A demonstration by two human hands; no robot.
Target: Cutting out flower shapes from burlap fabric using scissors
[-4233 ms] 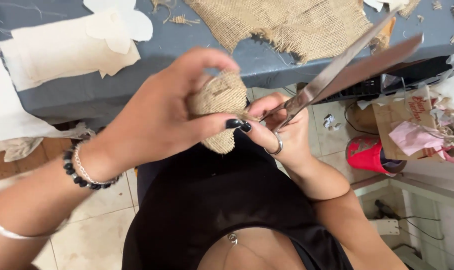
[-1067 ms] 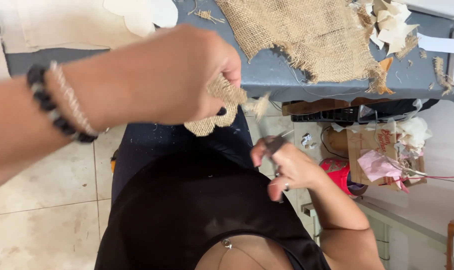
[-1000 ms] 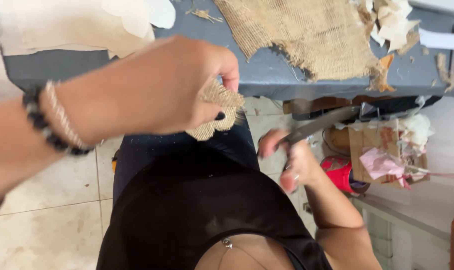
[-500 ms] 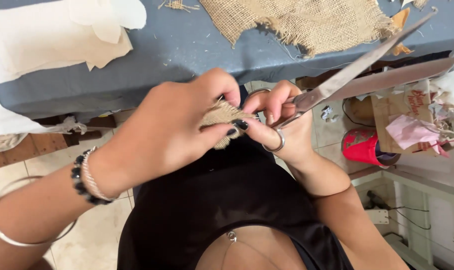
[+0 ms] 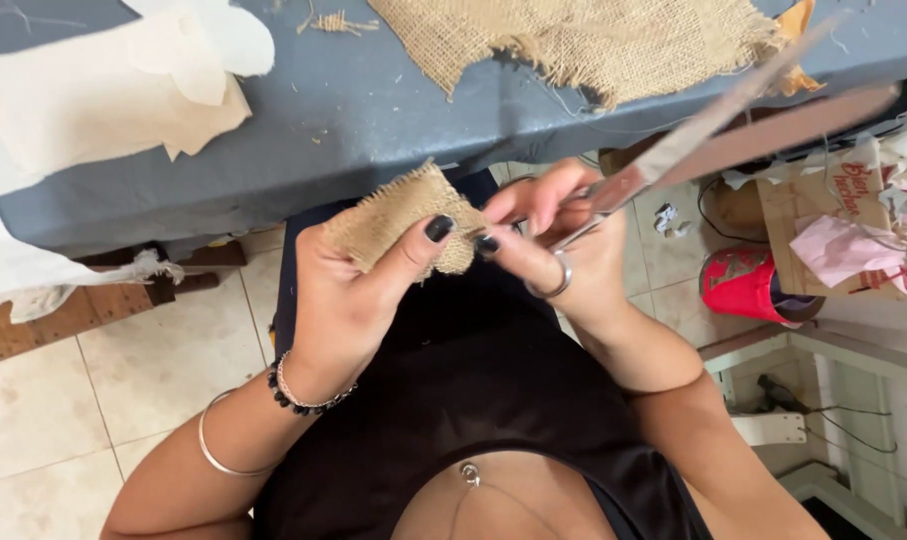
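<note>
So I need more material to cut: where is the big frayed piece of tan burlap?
The big frayed tan burlap piece lies on the grey-blue table at the top of the head view, beyond both hands.

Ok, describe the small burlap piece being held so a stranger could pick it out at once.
Start at the blue-grey table, where a large frayed burlap sheet lies on top. Below the table's edge, over the dark lap, the left hand pinches the small burlap piece, with the scissors in the right hand beside it. It is the only burlap held in the air, far smaller than the sheet.
</note>
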